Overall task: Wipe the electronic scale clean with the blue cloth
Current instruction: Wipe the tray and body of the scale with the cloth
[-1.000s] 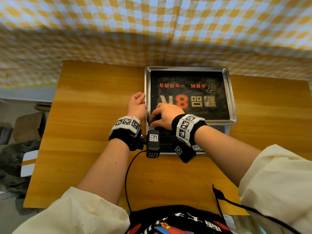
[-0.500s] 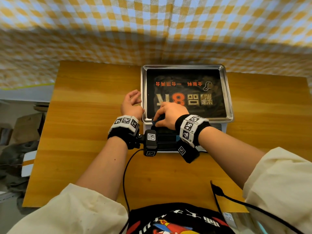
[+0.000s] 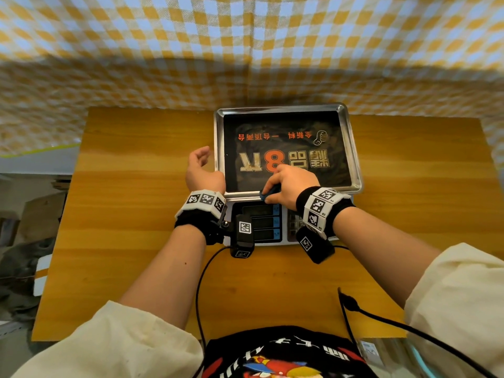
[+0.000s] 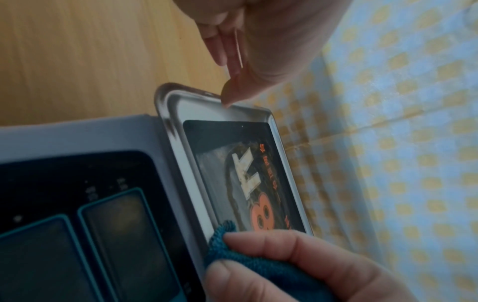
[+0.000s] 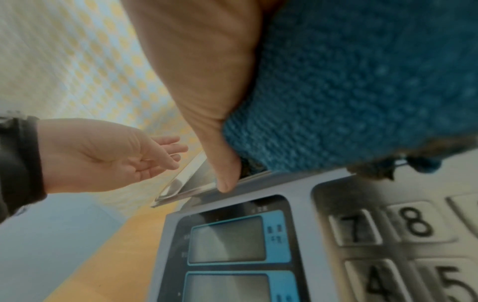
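Observation:
The electronic scale [image 3: 351, 148] stands at the table's far middle, its steel pan [image 4: 170, 114] covered by a black printed sheet [image 3: 286, 151]. Its display and keypad panel [image 5: 232, 241] faces me. My right hand [image 3: 286, 184] grips a bunched blue cloth [image 3: 268, 193] [image 5: 362, 81] [image 4: 248, 261] on the pan's near edge. My left hand [image 3: 200, 170] [image 5: 129, 155] hovers just left of the pan with fingers relaxed and empty. In the left wrist view the left hand's fingertips [image 4: 230, 98] hang over the pan's left rim.
The scale sits on a wooden table [image 3: 131, 214]. A yellow and white checked cloth [image 3: 245, 50] hangs behind it. Black cables [image 3: 409, 328] run across the table's near edge. Clutter lies on the floor at the left [image 3: 21, 241].
My left hand has lifted off the pan's left rim and opened beside it. The right hand stays with the cloth at the pan's near edge. The head view has shifted a little.

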